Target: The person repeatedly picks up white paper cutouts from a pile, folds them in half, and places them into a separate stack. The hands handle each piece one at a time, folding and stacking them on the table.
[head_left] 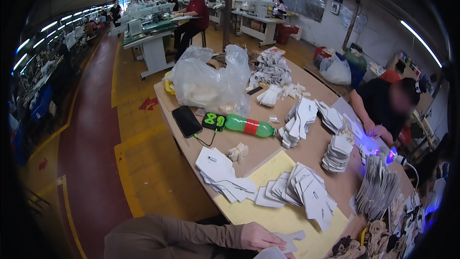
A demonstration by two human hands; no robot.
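Observation:
My left hand (258, 236), at the end of a brown sleeve, is closed on a light grey, curved cut piece (292, 241) at the near edge of the table. Another pale piece (271, 253) lies just below it, partly cut off by the lower edge. Of my right hand (290, 255) only a sliver of fingers shows beside these pieces, so its grip is hidden. Beyond my hands, a yellow sheet (268, 216) carries a fanned stack of white cut pieces (306, 192). A second fanned stack (220, 175) overlaps its left side.
A phone (187, 121), a black power bank (213, 121), a green bottle (250, 126) and a clear plastic bag (208, 79) stand towards the back left. More piece stacks (338, 151) and grey bundles (377, 189) fill the right. A co-worker (388, 105) works across the table.

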